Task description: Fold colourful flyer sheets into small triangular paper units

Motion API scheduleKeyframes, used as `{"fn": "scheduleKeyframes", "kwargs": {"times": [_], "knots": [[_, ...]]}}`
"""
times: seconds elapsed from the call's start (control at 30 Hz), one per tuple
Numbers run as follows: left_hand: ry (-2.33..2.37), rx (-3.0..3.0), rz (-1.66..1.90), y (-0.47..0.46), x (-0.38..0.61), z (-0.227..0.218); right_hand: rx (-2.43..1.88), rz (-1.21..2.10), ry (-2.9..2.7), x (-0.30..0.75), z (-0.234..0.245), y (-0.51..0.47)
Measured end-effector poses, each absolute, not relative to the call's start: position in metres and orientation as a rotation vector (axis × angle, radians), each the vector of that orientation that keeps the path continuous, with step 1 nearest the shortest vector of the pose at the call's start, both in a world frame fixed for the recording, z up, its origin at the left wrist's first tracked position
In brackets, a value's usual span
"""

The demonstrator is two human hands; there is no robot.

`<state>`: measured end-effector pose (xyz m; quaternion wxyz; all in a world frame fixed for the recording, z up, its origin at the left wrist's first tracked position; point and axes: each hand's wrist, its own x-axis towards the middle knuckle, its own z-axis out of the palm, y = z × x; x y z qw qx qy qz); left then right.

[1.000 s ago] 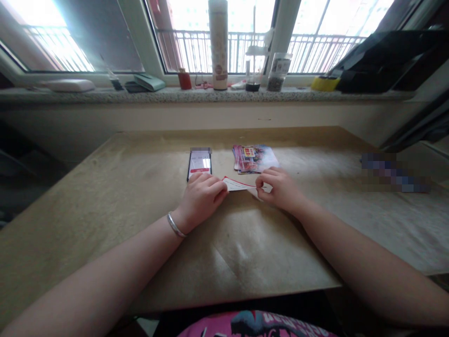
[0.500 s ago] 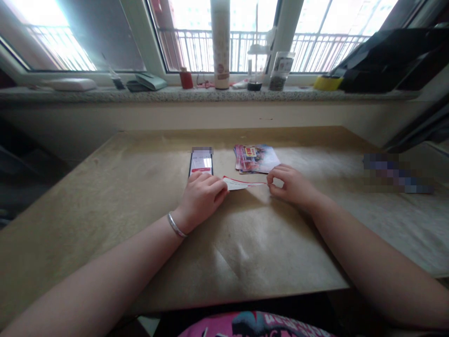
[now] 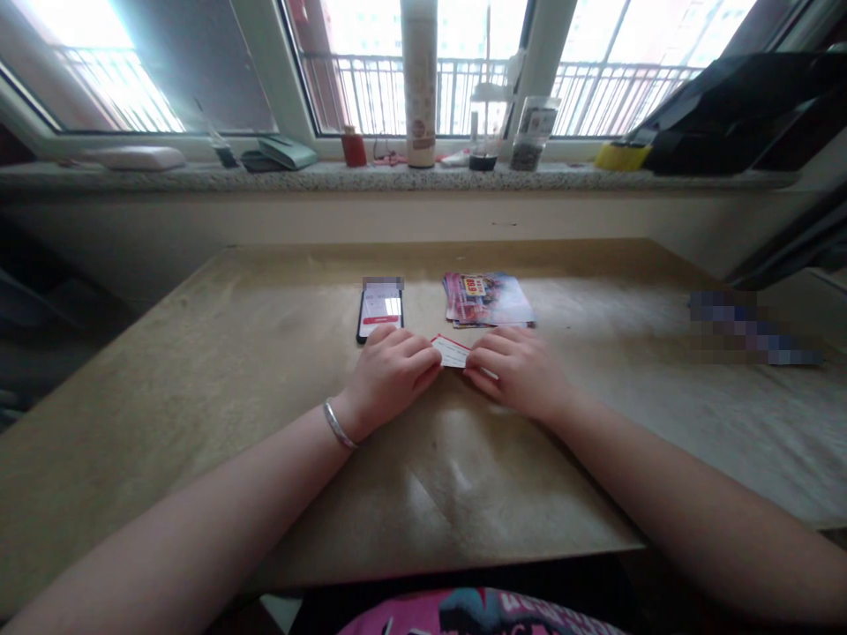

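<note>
Head view shows the left hand [image 3: 390,375] and right hand [image 3: 522,370] close together, curled fingers closed on either end of a white paper slip [image 3: 452,350] lying on the table [image 3: 198,370], just before the phone [image 3: 379,310] and leaflets [image 3: 488,298].

A silver bangle [image 3: 339,425] sits by the left grip [image 3: 392,375]; the top [image 3: 490,613] is pink, printed.

A home room is indicated: a paper-covered table [image 3: 198,379] is set against a stone windowsill [image 3: 371,179] crowded with a flask [image 3: 419,84], jar [image 3: 533,132], small cup [image 3: 353,148]; a balcony railing [image 3: 371,93] is seen outside.
</note>
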<state>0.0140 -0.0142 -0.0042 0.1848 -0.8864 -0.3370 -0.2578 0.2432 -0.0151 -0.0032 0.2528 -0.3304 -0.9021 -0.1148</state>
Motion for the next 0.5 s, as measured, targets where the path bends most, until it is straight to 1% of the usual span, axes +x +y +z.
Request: {"fn": "scheduleKeyframes", "kwargs": {"times": [0.37,0.5], "knots": [[-0.885,-2.392,-0.733,-0.017,0.018,-0.004,-1.052,-0.427,-2.349,0.225,-0.009,-0.02],[-0.847,-2.443,-0.746,-0.017,0.021,-0.005,-1.051,-0.448,-2.368,0.223,-0.01,-0.022]]}}
